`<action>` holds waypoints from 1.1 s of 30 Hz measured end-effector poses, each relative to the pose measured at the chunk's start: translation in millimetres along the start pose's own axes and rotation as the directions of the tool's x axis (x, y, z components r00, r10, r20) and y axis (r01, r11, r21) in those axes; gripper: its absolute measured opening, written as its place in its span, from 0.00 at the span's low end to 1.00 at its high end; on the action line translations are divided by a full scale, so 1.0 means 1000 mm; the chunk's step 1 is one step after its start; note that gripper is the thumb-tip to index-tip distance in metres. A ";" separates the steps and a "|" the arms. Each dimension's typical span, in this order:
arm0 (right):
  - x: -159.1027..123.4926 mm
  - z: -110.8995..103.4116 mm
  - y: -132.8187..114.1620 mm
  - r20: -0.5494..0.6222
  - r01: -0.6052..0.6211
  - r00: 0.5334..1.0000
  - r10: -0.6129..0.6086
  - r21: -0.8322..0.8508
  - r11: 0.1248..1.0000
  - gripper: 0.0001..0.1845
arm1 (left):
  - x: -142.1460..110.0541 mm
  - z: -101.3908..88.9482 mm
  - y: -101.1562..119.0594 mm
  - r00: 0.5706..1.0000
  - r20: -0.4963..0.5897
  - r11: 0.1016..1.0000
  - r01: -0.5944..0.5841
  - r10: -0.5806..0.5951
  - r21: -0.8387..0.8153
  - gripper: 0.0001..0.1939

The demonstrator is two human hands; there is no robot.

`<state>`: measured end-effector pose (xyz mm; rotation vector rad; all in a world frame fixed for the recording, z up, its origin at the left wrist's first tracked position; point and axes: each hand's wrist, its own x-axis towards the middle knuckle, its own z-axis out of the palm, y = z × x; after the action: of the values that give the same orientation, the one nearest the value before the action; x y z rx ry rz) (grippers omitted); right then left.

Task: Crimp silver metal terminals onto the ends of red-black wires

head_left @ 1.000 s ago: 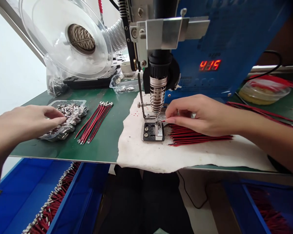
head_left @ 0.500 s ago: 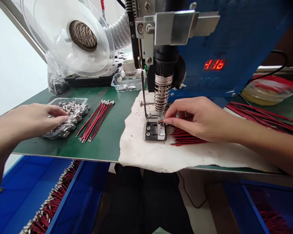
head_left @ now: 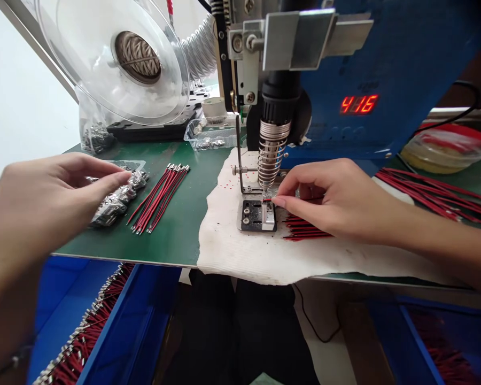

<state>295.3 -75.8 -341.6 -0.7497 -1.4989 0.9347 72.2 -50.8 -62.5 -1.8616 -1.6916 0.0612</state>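
My right hand (head_left: 332, 198) pinches a short red-and-black wire (head_left: 268, 200) between thumb and index finger, with its end over the small metal block (head_left: 268, 216) of the black fixture (head_left: 251, 216). Just above that end stands the spring-wrapped soldering head (head_left: 271, 155). More red-and-black wires (head_left: 304, 229) lie on the cloth, partly under this hand. On the left, my left hand (head_left: 70, 187) is raised in front of a clear tray of small metal parts (head_left: 122, 195). Its thumb and index finger are closed together; whatever is between them is too small to make out.
A bundle of wires with metal ends (head_left: 160, 198) lies on the green table (head_left: 184, 240). A white cloth (head_left: 240, 256) is under the fixture. Behind stand a blue machine (head_left: 328, 128) reading 416 and a clear fume hood (head_left: 84, 59). Blue bins (head_left: 116, 326) sit below the edge.
My left hand has lifted from the tray of metal parts and come slightly right and nearer. The right hand keeps its pinch on the wire at the fixture. The view has shifted a little.
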 end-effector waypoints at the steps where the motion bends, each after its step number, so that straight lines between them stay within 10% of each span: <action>1: 0.000 0.000 0.000 -0.005 -0.007 1.000 0.007 0.006 1.000 0.08 | -0.014 0.003 0.018 1.000 -0.018 0.996 -0.027 0.025 -0.084 0.15; 7: -0.001 0.002 -0.001 -0.010 -0.025 1.000 0.025 0.018 1.000 0.09 | -0.068 0.029 0.103 0.997 0.074 0.794 0.061 -0.020 -0.605 0.08; 15: -0.002 0.001 0.001 -0.010 -0.002 1.000 0.003 0.015 1.000 0.09 | -0.078 0.069 0.130 0.958 0.287 0.463 0.261 -0.016 -0.847 0.11; 33: 0.000 0.003 0.000 -0.051 0.054 0.997 -0.055 -0.013 0.998 0.08 | -0.089 0.076 0.129 0.957 0.288 0.531 0.251 -0.014 -0.809 0.10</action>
<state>292.5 -76.7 -341.9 -0.7324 -1.4739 0.8603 138.3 -100.7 -215.7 -2.4510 -2.2846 -0.7721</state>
